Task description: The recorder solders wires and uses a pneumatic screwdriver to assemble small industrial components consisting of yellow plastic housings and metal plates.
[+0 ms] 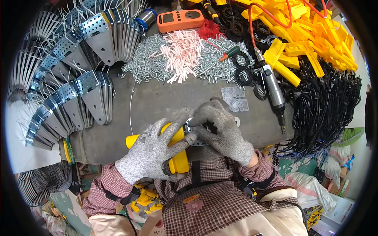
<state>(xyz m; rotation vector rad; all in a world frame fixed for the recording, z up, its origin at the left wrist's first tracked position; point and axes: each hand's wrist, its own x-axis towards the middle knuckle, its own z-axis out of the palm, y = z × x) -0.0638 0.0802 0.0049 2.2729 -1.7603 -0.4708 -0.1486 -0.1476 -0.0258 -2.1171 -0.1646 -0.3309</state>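
Grey felt covered our bench (157, 102), and it was packed: fanned stacks of steel brackets (78, 90) on the left, a heap of screws (157, 63) with pink plugs (182, 53) on top at the back, an orange meter (180, 19) behind that, a mountain of yellow parts (311, 35) and black cables (330, 106) off to the right, and an air screwdriver (273, 88) lying next to a few small clear bags (235, 99). We had both gloved hands down at the near edge. Our left hand (151, 151) lay spread flat over a yellow plastic piece (178, 159), fingers pressing it onto the felt, with its round end (132, 141) poking out to the left. Our right hand (224, 131) was curled over a small perforated metal plate (195, 129) just touching the yellow piece, fingertips pinching or pressing it; the glove hid exactly how, so we couldn't tell how tight the hold was. If you're doing this kind of fit-up, our take was: keep the flat hand heavy so the plastic can't skate on the felt, seat the plate square against it before pushing, and work by fingertip feel since gloves block the view. Worth keeping loose screws away from the edge too, since one under the piece would probably rock it.
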